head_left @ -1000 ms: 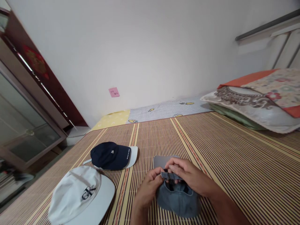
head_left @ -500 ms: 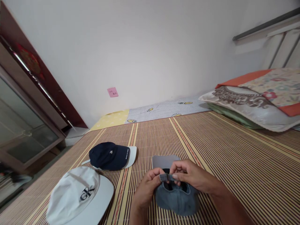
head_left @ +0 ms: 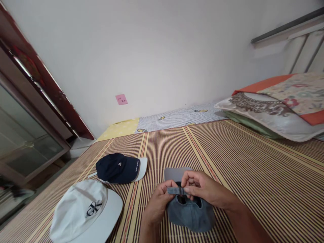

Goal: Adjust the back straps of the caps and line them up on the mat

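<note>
A grey-blue baseball cap [head_left: 189, 214] lies on the striped mat with its back opening toward me and its grey brim [head_left: 177, 173] pointing away. Across the opening runs its adjustment strap [head_left: 174, 191] with a small buckle in the middle. My left hand [head_left: 158, 202] is closed on the strap's left part, thumb below and fingers behind. On the other side, my right hand [head_left: 202, 189] pinches the strap just right of the buckle. The fingertips behind the strap are partly hidden. To the left rest a navy cap [head_left: 113, 168] with a white brim and a white cap [head_left: 78, 206] with black letters.
The bamboo-strip mat [head_left: 162, 148] covers the bed up to a patterned sheet [head_left: 177, 116] along the wall. Pillows [head_left: 268, 114] are stacked at the right. A pink note [head_left: 121, 99] sticks to the wall. A glass-fronted cabinet [head_left: 27, 141] stands at the left.
The strap's free end now sticks out farther left past the buckle. My right hand has shifted slightly left. Both hands keep their hold, and the other caps have not moved.
</note>
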{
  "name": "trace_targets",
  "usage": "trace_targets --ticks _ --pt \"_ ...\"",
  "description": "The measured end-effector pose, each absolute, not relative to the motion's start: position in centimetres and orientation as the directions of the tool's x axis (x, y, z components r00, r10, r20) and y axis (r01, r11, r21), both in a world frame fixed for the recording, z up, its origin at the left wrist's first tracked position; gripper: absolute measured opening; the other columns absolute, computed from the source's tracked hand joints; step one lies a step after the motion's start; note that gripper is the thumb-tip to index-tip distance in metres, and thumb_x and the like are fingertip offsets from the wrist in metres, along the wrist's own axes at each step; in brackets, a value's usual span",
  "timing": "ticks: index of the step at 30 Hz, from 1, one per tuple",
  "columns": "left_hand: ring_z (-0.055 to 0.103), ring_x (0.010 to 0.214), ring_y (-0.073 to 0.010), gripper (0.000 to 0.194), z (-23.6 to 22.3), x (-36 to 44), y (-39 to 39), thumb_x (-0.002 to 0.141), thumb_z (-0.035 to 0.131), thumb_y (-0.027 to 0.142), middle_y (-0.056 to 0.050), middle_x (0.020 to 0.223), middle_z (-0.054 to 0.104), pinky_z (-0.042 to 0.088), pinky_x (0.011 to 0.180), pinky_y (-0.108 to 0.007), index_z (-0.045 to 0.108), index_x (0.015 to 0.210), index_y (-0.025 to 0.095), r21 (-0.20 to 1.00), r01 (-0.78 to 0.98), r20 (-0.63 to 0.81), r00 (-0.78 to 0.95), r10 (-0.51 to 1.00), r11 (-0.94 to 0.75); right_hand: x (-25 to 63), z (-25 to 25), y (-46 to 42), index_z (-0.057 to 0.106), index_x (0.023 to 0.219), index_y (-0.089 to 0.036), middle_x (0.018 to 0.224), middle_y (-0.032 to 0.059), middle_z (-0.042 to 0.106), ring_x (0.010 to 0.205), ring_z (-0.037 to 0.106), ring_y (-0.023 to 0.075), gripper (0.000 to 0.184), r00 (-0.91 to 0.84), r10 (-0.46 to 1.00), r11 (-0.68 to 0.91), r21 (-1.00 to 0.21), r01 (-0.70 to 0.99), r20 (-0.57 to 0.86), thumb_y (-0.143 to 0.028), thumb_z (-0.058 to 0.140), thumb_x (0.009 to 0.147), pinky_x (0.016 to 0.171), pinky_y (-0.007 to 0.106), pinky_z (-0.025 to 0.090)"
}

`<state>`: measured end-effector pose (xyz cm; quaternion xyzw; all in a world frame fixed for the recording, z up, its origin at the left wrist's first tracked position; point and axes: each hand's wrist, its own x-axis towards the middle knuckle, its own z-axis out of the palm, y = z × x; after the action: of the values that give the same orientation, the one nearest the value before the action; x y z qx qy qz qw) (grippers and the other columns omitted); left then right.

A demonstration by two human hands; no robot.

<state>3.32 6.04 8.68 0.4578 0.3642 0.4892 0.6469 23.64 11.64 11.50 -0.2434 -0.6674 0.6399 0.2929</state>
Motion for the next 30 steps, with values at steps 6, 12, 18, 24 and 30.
trace_targets --ticks 6,12,18,24,30 --pt "0.034 0.057 -0.0090 0.044 8.9 3.5 6.0 0.074 0.085 0.052 0.004 0.064 0.052 0.024 0.056 -0.023 0.060 0.074 0.016 0.950 -0.303 -0.011 0.225 0.974 0.080 23.4 11.6 11.6 0.060 0.082 -0.020 0.071 -0.0021 0.064 0.063 0.060 0.0123 0.010 -0.704 0.701 0.084 -0.994 -0.069 0.108 -0.025 0.068 0.084 0.062 0.025 0.048" --pt "0.040 0.060 -0.0100 0.044 9.4 3.7 6.1 0.068 0.090 0.050 0.001 0.066 0.058 0.027 0.059 -0.022 0.064 0.073 0.015 0.955 -0.280 -0.043 0.213 0.976 0.103 23.2 11.7 11.6 0.060 0.082 -0.020 0.072 -0.0017 0.066 0.064 0.062 0.0126 0.009 -0.681 0.718 0.096 -0.990 -0.106 0.143 -0.025 0.068 0.084 0.064 0.026 0.048" --pt "0.043 0.060 -0.0100 0.041 9.3 3.7 6.0 0.070 0.089 0.048 0.001 0.066 0.058 0.028 0.059 -0.022 0.068 0.074 0.014 0.948 -0.304 -0.026 0.209 0.978 0.090 23.4 11.7 11.6 0.064 0.088 -0.019 0.080 -0.0008 0.065 0.073 0.062 0.0145 0.005 -0.661 0.732 0.161 -0.985 -0.065 0.163 -0.023 0.066 0.085 0.070 0.028 0.047" --pt "0.039 0.060 -0.0089 0.036 9.2 3.8 6.0 0.074 0.088 0.044 0.003 0.065 0.054 0.028 0.059 -0.022 0.069 0.074 0.014 0.942 -0.326 -0.017 0.191 0.981 0.080 22.6 13.6 10.3 0.074 0.097 -0.023 0.100 0.0020 0.070 0.096 0.065 0.0190 0.016 -0.613 0.736 0.398 -0.916 0.049 0.287 -0.015 0.064 0.088 0.089 0.034 0.047" --pt "0.041 0.066 -0.0101 0.038 9.3 4.2 6.0 0.067 0.092 0.045 0.002 0.067 0.054 0.031 0.063 -0.022 0.075 0.074 0.012 0.951 -0.294 -0.015 0.250 0.968 0.091 22.0 13.9 9.7 0.067 0.077 -0.021 0.102 0.0015 0.069 0.100 0.065 0.0182 0.015 -0.634 0.701 0.418 -0.909 -0.007 0.327 -0.007 0.066 0.081 0.094 0.034 0.044"
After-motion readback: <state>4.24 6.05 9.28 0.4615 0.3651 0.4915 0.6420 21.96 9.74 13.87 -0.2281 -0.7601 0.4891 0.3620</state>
